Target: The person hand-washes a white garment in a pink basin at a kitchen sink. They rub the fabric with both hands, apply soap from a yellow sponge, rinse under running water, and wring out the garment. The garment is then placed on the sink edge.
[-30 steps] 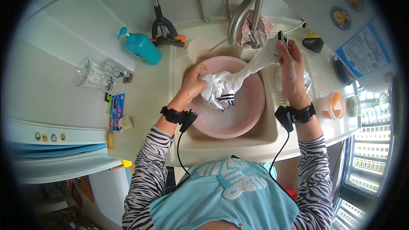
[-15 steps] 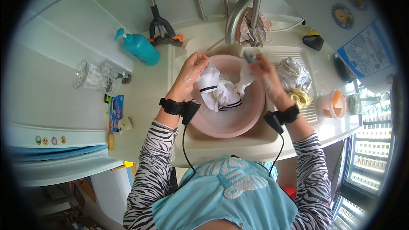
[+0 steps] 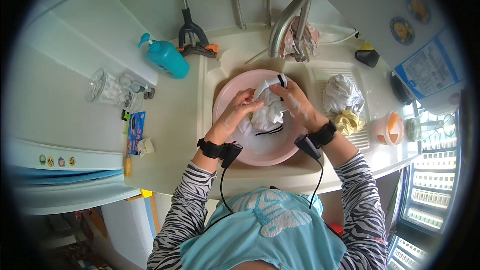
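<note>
A white garment with black stripes (image 3: 270,112) is bunched up over a pink basin (image 3: 233,82), its lower folds in cloudy, soapy water. My right hand (image 3: 298,106) is closed on it from the right, thumb near a black-striped band at the top. From the left, my left hand (image 3: 237,112) has its curled fingers and thumb on the garment's edge; the cloth partly hides its grip. Suds cling to both hands. The basin stands in a pale sink below a curved metal faucet (image 3: 287,22).
Right of the basin, a white cloth bundle (image 3: 343,94) and a yellow cloth (image 3: 349,123) lie on the ridged drainboard, near a pinkish tub (image 3: 387,128). Left stand a teal pump bottle (image 3: 169,60) and a glass jar (image 3: 111,90). A pink rag (image 3: 311,37) hangs behind the faucet.
Both hands have come closer together over the basin. The right hand has moved left and down from the basin's far right edge, and the garment is now gathered between them.
</note>
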Demonstrator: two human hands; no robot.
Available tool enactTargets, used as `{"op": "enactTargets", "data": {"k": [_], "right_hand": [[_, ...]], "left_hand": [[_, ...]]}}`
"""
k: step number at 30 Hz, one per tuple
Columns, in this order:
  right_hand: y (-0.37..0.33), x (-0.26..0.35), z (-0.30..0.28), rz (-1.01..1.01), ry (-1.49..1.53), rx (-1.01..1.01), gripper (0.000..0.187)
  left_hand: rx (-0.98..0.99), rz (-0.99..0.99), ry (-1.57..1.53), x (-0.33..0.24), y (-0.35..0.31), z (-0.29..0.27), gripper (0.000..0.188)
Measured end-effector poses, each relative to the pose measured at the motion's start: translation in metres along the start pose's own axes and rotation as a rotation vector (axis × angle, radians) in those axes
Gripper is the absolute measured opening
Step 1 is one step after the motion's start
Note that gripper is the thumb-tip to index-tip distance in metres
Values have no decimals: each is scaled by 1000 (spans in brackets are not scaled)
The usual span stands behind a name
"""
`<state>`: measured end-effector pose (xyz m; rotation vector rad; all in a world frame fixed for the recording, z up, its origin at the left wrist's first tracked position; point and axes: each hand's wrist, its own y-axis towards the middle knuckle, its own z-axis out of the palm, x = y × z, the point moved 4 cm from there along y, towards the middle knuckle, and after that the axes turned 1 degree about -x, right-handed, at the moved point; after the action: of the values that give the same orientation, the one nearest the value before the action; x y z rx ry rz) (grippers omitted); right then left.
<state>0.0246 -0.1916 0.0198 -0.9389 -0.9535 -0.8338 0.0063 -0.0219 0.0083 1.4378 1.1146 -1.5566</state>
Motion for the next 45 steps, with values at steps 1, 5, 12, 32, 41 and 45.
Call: {"op": "enactTargets", "data": {"k": [1, 5, 12, 32, 41, 45], "right_hand": [[-4, 13, 7, 30, 25, 72, 24], [-30, 75, 27, -628, -306, 217, 27], [-3, 46, 19, 155, 197, 256, 17], [34, -18, -8, -600, -1314, -230, 33], [-173, 27, -232, -644, -704, -1134, 19], [-240, 29, -309, -371, -836, -1241, 42]], "left_hand": [[-106, -19, 30, -8, -2, 3, 42], [-49, 123, -230, -49, -20, 15, 40], [-130, -11, -349, -30, -35, -3, 36], [50, -298, -919, 88, -4, 48, 38], [-55, -330, -1414, 130, -13, 66, 37], [-64, -334, -1451, 125, -9, 74, 38]]}}
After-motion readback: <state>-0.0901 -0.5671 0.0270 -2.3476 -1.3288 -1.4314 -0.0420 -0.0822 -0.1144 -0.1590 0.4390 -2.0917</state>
